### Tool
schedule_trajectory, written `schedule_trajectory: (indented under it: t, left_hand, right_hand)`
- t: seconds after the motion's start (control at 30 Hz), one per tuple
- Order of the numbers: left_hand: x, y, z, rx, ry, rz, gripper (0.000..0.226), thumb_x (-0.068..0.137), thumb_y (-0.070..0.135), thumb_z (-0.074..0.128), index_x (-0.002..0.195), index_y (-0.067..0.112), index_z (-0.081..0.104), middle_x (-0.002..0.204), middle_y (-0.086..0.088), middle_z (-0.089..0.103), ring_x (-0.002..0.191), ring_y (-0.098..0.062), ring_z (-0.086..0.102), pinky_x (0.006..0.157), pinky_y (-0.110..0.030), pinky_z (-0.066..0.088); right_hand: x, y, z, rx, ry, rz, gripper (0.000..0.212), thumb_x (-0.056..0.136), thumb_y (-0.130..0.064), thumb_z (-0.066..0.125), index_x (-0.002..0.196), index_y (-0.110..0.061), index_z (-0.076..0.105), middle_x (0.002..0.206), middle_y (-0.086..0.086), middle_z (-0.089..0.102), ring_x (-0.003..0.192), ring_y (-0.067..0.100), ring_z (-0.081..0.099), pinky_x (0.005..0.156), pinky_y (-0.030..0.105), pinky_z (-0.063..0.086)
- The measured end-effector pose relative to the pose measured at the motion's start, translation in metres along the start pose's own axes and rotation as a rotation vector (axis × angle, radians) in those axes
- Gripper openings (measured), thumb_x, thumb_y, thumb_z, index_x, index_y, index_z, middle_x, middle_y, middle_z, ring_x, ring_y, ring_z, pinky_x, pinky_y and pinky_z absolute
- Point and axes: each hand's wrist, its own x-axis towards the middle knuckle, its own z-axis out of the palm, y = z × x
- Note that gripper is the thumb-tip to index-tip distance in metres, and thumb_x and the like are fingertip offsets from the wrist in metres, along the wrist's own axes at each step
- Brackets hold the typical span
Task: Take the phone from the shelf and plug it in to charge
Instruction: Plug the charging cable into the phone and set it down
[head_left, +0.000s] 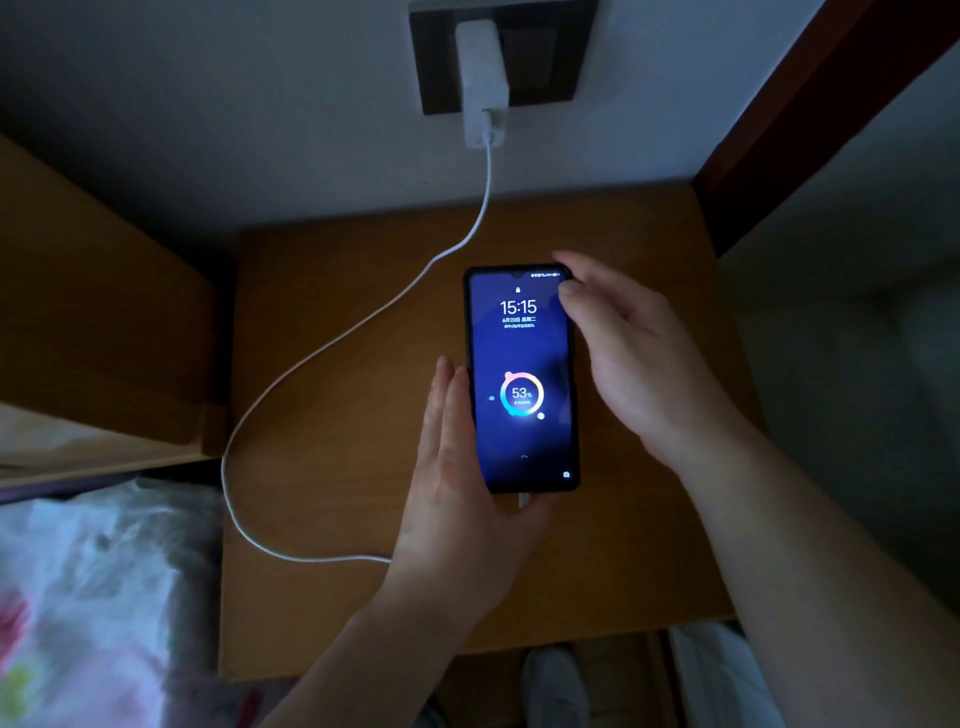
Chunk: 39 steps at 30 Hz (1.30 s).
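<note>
The black phone (522, 379) lies face up on the wooden bedside table (332, 415). Its screen is lit and shows 15:15 and a 53% charging ring. A white cable (291, 374) runs from the white charger (483, 78) in the dark wall socket (566, 52), loops left over the table and enters the phone's bottom edge. My left hand (457, 467) lies flat along the phone's lower left side, fingers straight, thumb by the plug. My right hand (628, 353) pinches the phone's top right corner with thumb and fingertips.
A wooden bed frame (104, 312) stands left of the table, with flowered bedding (93, 587) below it. A dark wooden post (810, 104) rises at the right. White shoes (556, 680) show on the floor under the table's front edge.
</note>
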Motion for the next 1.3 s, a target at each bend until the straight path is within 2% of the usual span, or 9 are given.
schedule_trajectory:
  t: [0.07, 0.1, 0.17, 0.23, 0.43, 0.6, 0.9, 1.17, 1.3]
  left_hand:
    - [0.001, -0.002, 0.002, 0.018, -0.023, -0.012, 0.121, 0.073, 0.030, 0.093, 0.164, 0.025, 0.013, 0.174, 0.010, 0.004, 0.160, -0.007, 0.001, 0.126, -0.045, 0.027]
    - [0.002, -0.002, 0.004, 0.031, -0.034, -0.016, 0.120, 0.074, 0.031, 0.092, 0.164, 0.024, 0.013, 0.174, 0.010, 0.001, 0.159, -0.005, -0.006, 0.128, -0.046, 0.023]
    - [0.003, -0.005, 0.007, 0.057, -0.051, -0.020, 0.120, 0.075, 0.034, 0.091, 0.163, 0.024, 0.012, 0.174, 0.010, -0.003, 0.155, -0.001, -0.015, 0.130, -0.047, 0.014]
    - [0.005, -0.008, 0.013, 0.074, -0.049, -0.017, 0.121, 0.074, 0.037, 0.091, 0.164, 0.024, 0.011, 0.174, 0.009, -0.005, 0.153, 0.001, -0.019, 0.131, -0.045, 0.005]
    - [0.014, -0.015, 0.030, 0.142, -0.007, 0.010, 0.121, 0.070, 0.044, 0.089, 0.163, 0.026, 0.013, 0.175, 0.006, -0.006, 0.156, -0.004, -0.022, 0.120, -0.027, -0.018]
    - [0.017, -0.021, 0.036, 0.181, 0.007, 0.022, 0.118, 0.069, 0.046, 0.085, 0.161, 0.030, 0.013, 0.175, 0.007, -0.005, 0.157, -0.005, -0.022, 0.121, -0.032, -0.019]
    - [0.021, -0.026, 0.040, 0.224, -0.015, 0.073, 0.125, 0.070, 0.058, 0.082, 0.163, 0.030, 0.004, 0.164, 0.021, -0.014, 0.146, 0.004, -0.037, 0.115, -0.023, -0.028]
    - [0.023, -0.028, 0.040, 0.278, -0.017, 0.076, 0.132, 0.069, 0.063, 0.084, 0.164, 0.026, 0.002, 0.174, 0.006, -0.008, 0.151, -0.006, -0.031, 0.116, -0.023, -0.027]
    - [0.030, -0.024, 0.033, 0.262, -0.058, 0.082, 0.139, 0.063, 0.079, 0.075, 0.157, 0.036, -0.018, 0.169, 0.011, -0.021, 0.147, -0.004, -0.039, 0.116, -0.026, -0.027]
  right_hand:
    - [0.001, 0.004, 0.001, -0.030, -0.003, 0.021, 0.039, 0.110, -0.036, 0.051, 0.149, -0.030, 0.053, 0.126, -0.015, 0.068, 0.106, -0.011, 0.067, 0.077, 0.014, 0.057]
    - [0.002, 0.007, 0.000, -0.066, -0.005, 0.033, 0.042, 0.109, -0.040, 0.051, 0.150, -0.031, 0.052, 0.137, -0.008, 0.065, 0.119, -0.004, 0.063, 0.091, 0.024, 0.058]
    - [0.003, 0.011, -0.001, -0.206, -0.009, 0.057, 0.052, 0.103, -0.050, 0.048, 0.152, -0.034, 0.048, 0.159, -0.001, 0.050, 0.150, 0.018, 0.039, 0.117, 0.048, 0.040]
    - [0.004, 0.013, 0.000, -0.361, 0.010, 0.056, 0.062, 0.096, -0.056, 0.044, 0.154, -0.034, 0.046, 0.169, -0.003, 0.036, 0.160, 0.026, 0.013, 0.127, 0.052, 0.016]
    - [0.012, 0.021, 0.004, -0.559, 0.006, 0.060, 0.068, 0.092, -0.064, 0.041, 0.154, -0.037, 0.042, 0.175, -0.006, 0.017, 0.160, 0.022, -0.007, 0.124, 0.048, -0.008]
    - [0.018, 0.031, 0.004, -0.620, -0.003, 0.054, 0.068, 0.093, -0.066, 0.043, 0.154, -0.036, 0.041, 0.176, -0.004, 0.014, 0.160, 0.024, -0.009, 0.123, 0.049, -0.011]
    - [0.024, 0.050, 0.002, -0.774, 0.017, 0.014, 0.068, 0.101, -0.065, 0.046, 0.160, -0.034, 0.031, 0.177, -0.004, 0.003, 0.160, 0.023, -0.012, 0.123, 0.048, -0.014]
    - [0.024, 0.054, 0.004, -0.854, 0.005, -0.005, 0.086, 0.094, -0.075, 0.036, 0.165, -0.032, 0.014, 0.178, -0.002, -0.003, 0.160, 0.026, -0.014, 0.123, 0.049, -0.013]
    - [0.020, 0.048, 0.003, -0.808, 0.010, 0.035, 0.086, 0.098, -0.073, 0.042, 0.166, -0.030, 0.012, 0.178, -0.002, -0.002, 0.160, 0.025, -0.013, 0.124, 0.049, -0.011]
